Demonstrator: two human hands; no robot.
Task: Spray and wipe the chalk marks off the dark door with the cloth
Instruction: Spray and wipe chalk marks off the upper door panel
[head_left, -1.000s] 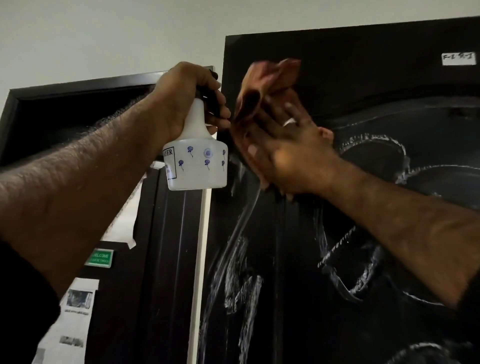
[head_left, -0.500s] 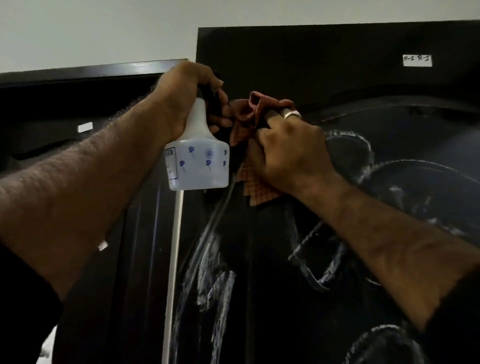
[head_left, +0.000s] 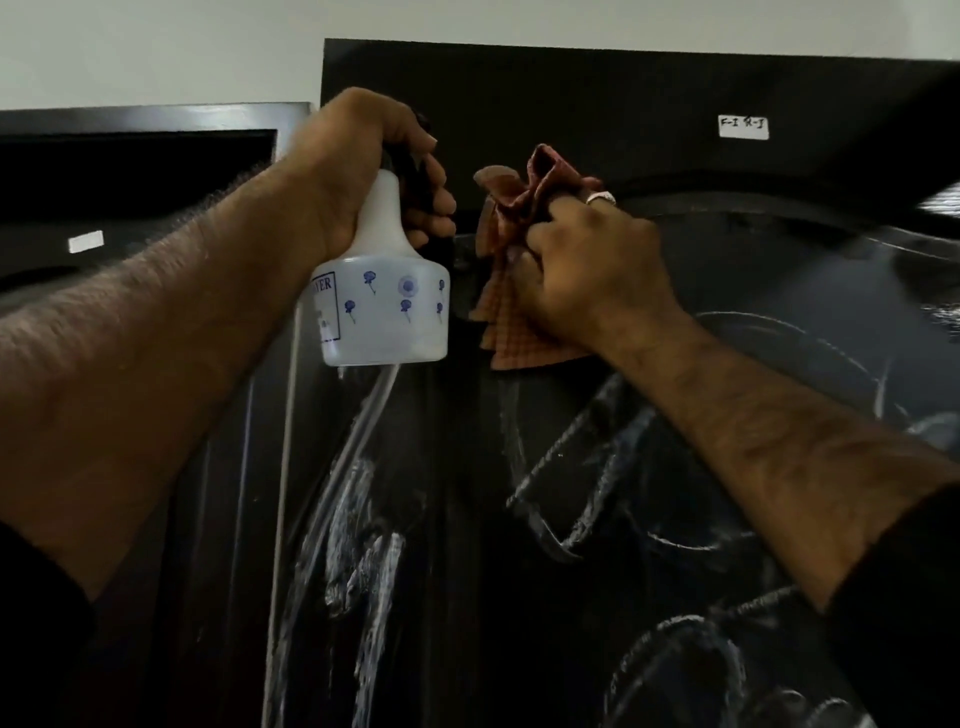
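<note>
The right grip (head_left: 587, 280) is bunching the reddish checked cloth (head_left: 511, 338) in curled fingers and pressing it against the dark door (head_left: 571, 93), where a second ago the same hand was lying flat over the spread cloth. The left grip (head_left: 374, 176) is wrapping the neck of the white spray bottle (head_left: 384, 312), holding it just beside the cloth as before. The view is shifting rightward along the door. Chalk marks (head_left: 363, 561) are still showing thickly below both hands, so the gathered cloth probably means a firmer wiping stroke is beginning; most of the cleaning is remaining.
</note>
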